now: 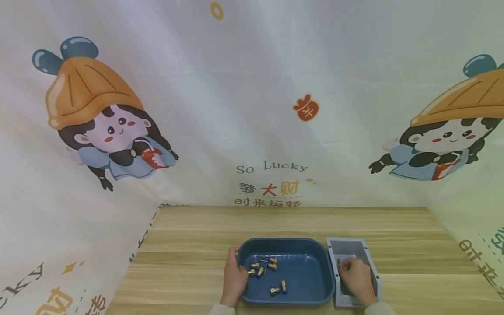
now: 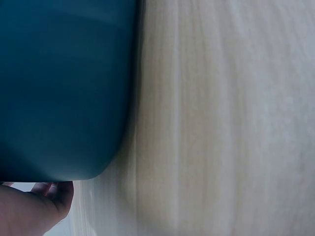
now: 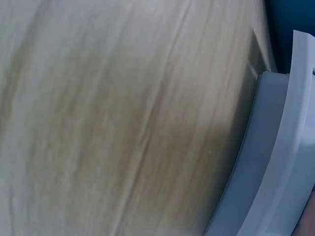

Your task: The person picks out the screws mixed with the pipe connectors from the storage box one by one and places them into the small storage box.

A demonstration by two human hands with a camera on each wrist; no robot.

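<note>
- Small brass-coloured metal fittings with blue ends [image 1: 283, 285] are scattered in a blue rounded rectangular plastic tray [image 1: 309, 273], at the left and lower middle of its floor; the tray is set on the wood-grained tabletop [image 1: 173, 262], bottom centre of the frame.
- The fittings are judged hard, sturdy and dense for their size, perhaps slippery; each is best pinched across its metal body.
- The tray is judged light and fairly stiff, best held by its rim.
- The tray's long axis is laid left to right; the rightmost fitting is pointed blue end toward the frame's bottom.
- The tray's left edge is gripped by the left hand [image 1: 235, 276].
- The right hand [image 1: 357, 279] is held, fingers bent, over a grey rectangular plastic bin [image 1: 372, 267], lower right; whether anything is pinched cannot be told.
</note>
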